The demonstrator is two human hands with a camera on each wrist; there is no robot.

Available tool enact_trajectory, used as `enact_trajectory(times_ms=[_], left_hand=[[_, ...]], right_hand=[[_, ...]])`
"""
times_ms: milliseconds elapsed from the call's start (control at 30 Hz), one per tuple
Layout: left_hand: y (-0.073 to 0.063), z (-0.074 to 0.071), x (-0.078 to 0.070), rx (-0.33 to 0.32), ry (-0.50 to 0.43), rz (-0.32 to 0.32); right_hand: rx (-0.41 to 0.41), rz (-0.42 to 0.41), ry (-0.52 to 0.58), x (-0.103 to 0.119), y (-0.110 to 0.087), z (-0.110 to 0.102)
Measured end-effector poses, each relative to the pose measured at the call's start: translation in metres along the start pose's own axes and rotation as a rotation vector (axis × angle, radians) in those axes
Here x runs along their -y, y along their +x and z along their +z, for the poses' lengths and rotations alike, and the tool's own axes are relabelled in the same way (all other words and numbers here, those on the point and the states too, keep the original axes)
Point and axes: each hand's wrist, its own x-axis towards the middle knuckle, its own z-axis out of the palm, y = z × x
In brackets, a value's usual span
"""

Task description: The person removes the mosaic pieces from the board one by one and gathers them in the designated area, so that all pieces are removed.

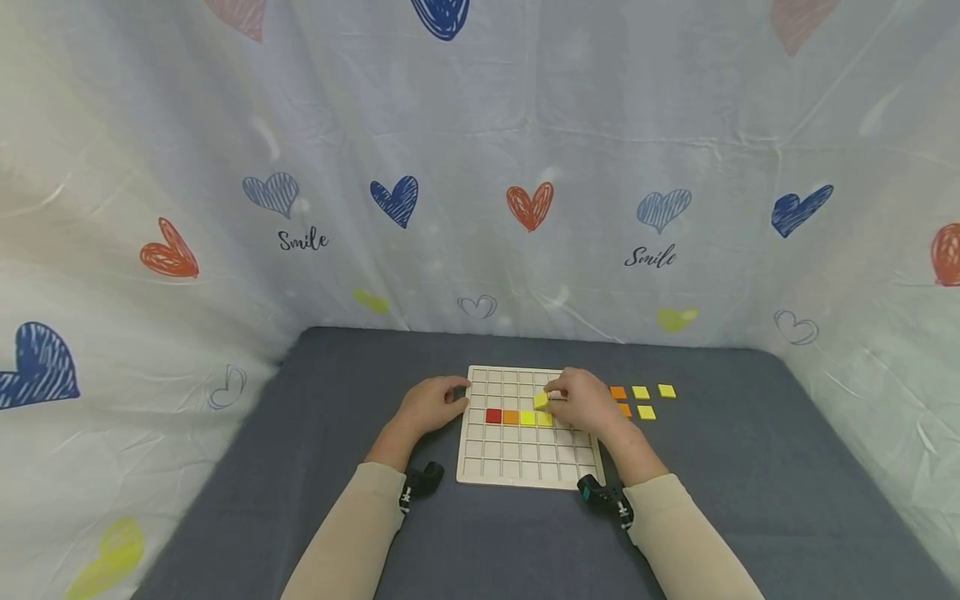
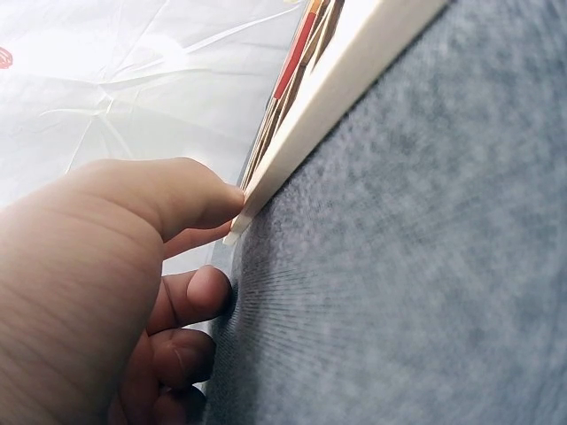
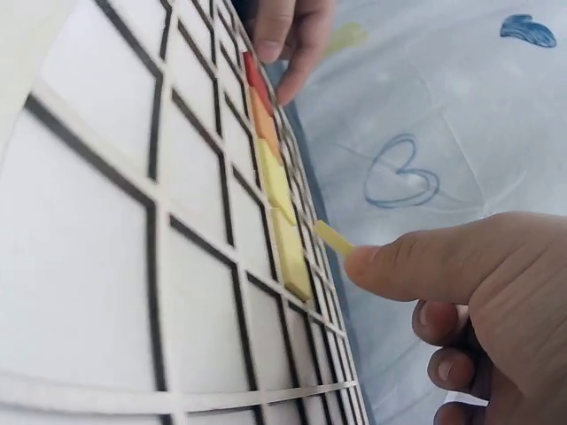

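A pale grid board (image 1: pixel 495 472) lies flat on the dark grey cloth. Across one row sit a red tile (image 1: pixel 492 416), an orange tile (image 1: pixel 511 417) and two yellow tiles (image 1: pixel 527 417), side by side. Above that row my right hand (image 1: pixel 587 402) pinches another yellow tile (image 3: pixel 332 237) between thumb and fingers; its other fingers are curled. At the board's left edge rests my left hand (image 1: pixel 431 405), thumb and index fingertip touching the rim (image 2: pixel 266 181) and the remaining fingers loosely bent. Part of the board's right side is hidden by my right hand.
Right of the board lie loose orange tiles (image 1: pixel 617 392) and yellow tiles (image 1: pixel 647 412), some partly behind my right hand. A pale curtain (image 1: pixel 585 275) printed with hearts hangs around the table. Black wrist devices (image 1: pixel 426 480) are strapped at both cuffs.
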Motion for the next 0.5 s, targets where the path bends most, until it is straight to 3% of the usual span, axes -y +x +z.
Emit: enact_trajectory(times_ms=[500], left_hand=[[0.0, -0.001, -0.001, 0.006, 0.004, -0.002]], right_hand=[[-0.159, -0.076, 0.046, 0.013, -0.01, -0.043]])
